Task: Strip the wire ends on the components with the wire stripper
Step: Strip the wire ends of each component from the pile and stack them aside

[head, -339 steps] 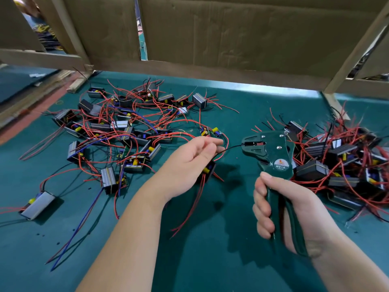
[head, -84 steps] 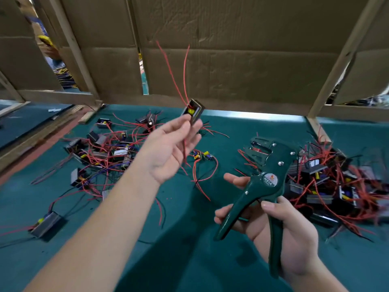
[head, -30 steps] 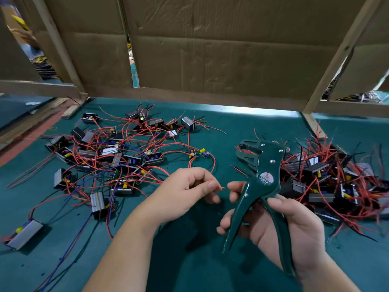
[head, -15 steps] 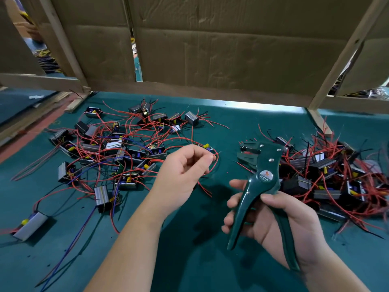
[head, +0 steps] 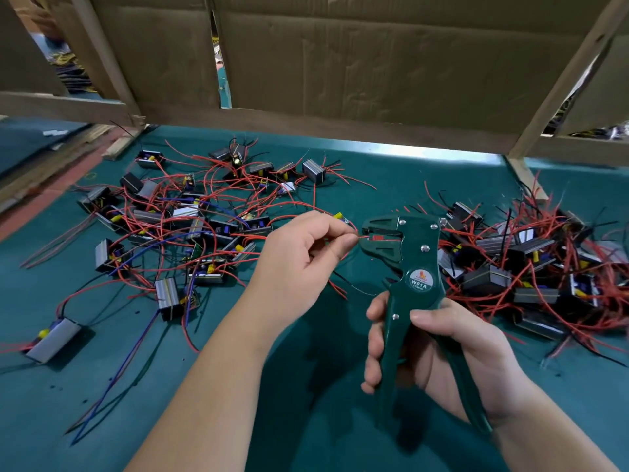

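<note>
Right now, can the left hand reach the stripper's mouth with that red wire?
Probably yes: the left hand pinches the wire, its tip at the mouth of the stripper, with nothing between.

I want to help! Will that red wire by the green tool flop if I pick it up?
Probably floppy: the left hand pinches the red wire right by the wire stripper to aim it. Likely light and springy too: wires in the pile arch and curl above the table.
</note>
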A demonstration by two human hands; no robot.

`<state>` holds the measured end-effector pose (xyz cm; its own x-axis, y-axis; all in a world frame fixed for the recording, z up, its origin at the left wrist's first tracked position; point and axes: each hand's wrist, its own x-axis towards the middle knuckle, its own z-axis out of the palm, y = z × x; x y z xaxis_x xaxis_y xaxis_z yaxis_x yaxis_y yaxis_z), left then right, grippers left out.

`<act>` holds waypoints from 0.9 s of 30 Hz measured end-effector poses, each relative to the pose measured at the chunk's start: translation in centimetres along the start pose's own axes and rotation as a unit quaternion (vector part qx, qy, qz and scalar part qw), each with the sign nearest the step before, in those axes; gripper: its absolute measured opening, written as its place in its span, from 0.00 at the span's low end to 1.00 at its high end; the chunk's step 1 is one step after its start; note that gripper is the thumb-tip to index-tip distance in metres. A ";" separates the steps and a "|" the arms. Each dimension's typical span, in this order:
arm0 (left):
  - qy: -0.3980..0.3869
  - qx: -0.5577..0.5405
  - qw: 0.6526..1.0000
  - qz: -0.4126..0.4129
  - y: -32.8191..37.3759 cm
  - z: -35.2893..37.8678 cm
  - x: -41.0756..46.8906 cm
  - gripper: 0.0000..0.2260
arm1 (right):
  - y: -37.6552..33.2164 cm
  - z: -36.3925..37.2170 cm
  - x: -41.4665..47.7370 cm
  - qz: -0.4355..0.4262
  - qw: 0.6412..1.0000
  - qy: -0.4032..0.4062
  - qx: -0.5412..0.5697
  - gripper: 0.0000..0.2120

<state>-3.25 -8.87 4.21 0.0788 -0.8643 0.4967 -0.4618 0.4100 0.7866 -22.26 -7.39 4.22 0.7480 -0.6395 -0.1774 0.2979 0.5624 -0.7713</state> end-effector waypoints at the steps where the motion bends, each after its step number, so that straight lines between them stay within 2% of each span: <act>1: 0.001 0.016 1.000 0.012 0.0 -0.1 0.0 0.04 | 0.0 -0.1 0.0 0.001 1.000 0.004 -0.005 0.23; 15: -0.031 0.086 0.995 0.049 -0.3 -0.8 0.1 0.03 | -0.1 -0.8 -0.1 0.039 0.998 0.020 -0.053 0.21; 20: -0.014 0.045 0.999 0.015 -0.7 -0.7 0.0 0.03 | 0.1 -0.6 0.1 0.034 0.997 0.040 -0.056 0.16; 23: -0.064 0.010 0.997 -0.042 -1.0 -0.7 -0.2 0.08 | 0.6 0.0 0.2 0.022 0.996 0.072 -0.049 0.11; 25: -0.115 0.036 0.991 -0.059 -1.3 -0.8 -0.2 0.03 | 0.9 0.5 0.3 0.015 0.994 0.098 -0.051 0.10; 27: -0.161 0.092 0.981 -0.057 -1.4 -1.0 -0.2 0.07 | 1.0 0.6 0.4 0.003 0.988 0.142 -0.062 0.09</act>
<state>-1.72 -8.99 3.33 -0.1300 -0.9611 0.2436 -0.6198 0.2706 0.7367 -21.27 -6.75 3.74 0.5485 -0.7670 -0.3329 0.2056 0.5097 -0.8354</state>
